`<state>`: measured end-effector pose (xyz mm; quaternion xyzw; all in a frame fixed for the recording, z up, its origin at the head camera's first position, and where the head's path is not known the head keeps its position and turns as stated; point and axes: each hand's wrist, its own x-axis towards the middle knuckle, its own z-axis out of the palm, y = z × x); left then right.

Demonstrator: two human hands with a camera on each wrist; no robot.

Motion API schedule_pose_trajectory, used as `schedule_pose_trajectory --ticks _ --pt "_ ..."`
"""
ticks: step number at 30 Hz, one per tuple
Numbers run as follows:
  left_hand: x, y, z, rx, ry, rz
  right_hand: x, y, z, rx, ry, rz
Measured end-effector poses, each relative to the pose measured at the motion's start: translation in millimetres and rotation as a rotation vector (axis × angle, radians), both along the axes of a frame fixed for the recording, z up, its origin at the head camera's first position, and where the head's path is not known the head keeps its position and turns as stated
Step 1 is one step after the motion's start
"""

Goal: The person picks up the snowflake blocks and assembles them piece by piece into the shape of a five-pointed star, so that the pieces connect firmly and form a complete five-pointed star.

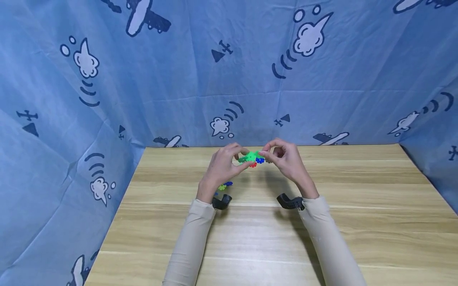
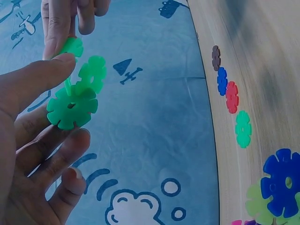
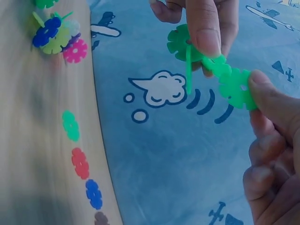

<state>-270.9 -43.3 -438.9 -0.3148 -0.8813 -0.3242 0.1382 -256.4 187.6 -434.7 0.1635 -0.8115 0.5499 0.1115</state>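
Observation:
Both hands are raised over the far part of the table, joined by a cluster of green snowflake discs, flat plastic rounds with notched rims. My left hand pinches the cluster between thumb and fingers. In the left wrist view a darker green disc faces the camera, its other fingers spread below. From the other side, my right hand pinches a bright green disc by its edge. That disc overlaps the neighbouring green piece at a notch in the right wrist view.
Behind the hands, a row on the table holds a brown disc, a blue disc, a red disc and a green disc. Toward the left lies a mixed pile with a pink disc. A blue patterned curtain borders the table.

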Motion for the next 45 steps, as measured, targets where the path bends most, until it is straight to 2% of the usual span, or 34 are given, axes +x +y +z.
schedule_pose_trajectory --ticks 4,9,12,24,33,40,45 --pt "1.3 0.7 0.0 -0.004 0.006 0.013 -4.7 0.5 -9.0 -0.047 0.039 0.029" --pt "2.3 0.2 1.4 0.023 0.0 0.016 -4.3 1.0 -9.8 -0.124 0.041 0.09" --pt "1.9 -0.7 2.1 0.054 -0.007 0.012 -3.9 2.4 -8.5 -0.129 0.032 0.094" --pt "-1.6 -1.2 2.4 0.146 -0.036 -0.063 -4.1 1.8 -6.4 -0.057 0.05 0.055" --pt "0.6 -2.3 2.6 0.204 -0.063 -0.091 -1.4 -3.0 -5.0 0.051 0.141 0.057" --pt "2.1 -5.6 5.6 0.178 -0.037 -0.098 -0.3 -6.1 -3.3 0.085 0.244 0.063" --pt "2.3 -7.1 8.3 0.144 -0.025 -0.112 -0.1 -7.4 -4.5 0.097 0.27 0.065"
